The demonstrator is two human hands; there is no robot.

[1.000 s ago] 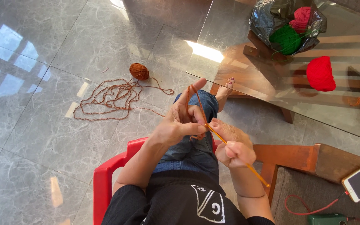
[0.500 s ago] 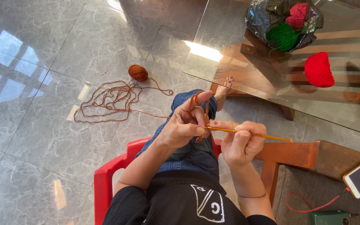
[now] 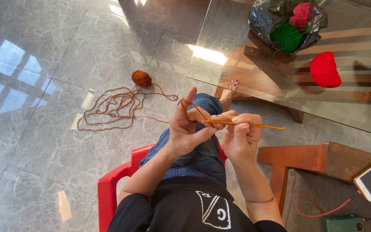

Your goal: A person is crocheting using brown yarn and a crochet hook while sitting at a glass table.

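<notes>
Black plastic bag [image 3: 266,19] on glass table [image 3: 220,64]: two yarn balls, green [image 3: 286,36] and pink [image 3: 300,15]; one red ball [image 3: 325,69] outside. Right hand [image 3: 242,136] closed on crochet hook [image 3: 254,126]; left hand [image 3: 187,129] pinching brown yarn [image 3: 112,105].

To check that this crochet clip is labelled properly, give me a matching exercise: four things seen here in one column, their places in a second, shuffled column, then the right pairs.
Things:
1. brown yarn ball
2. green yarn ball
3. red yarn ball
4. crochet hook

Places:
A. bare on the glass table
B. in the right hand
C. on the grey tiled floor
D. inside the black plastic bag

Pairs: 1-C, 2-D, 3-A, 4-B
</notes>
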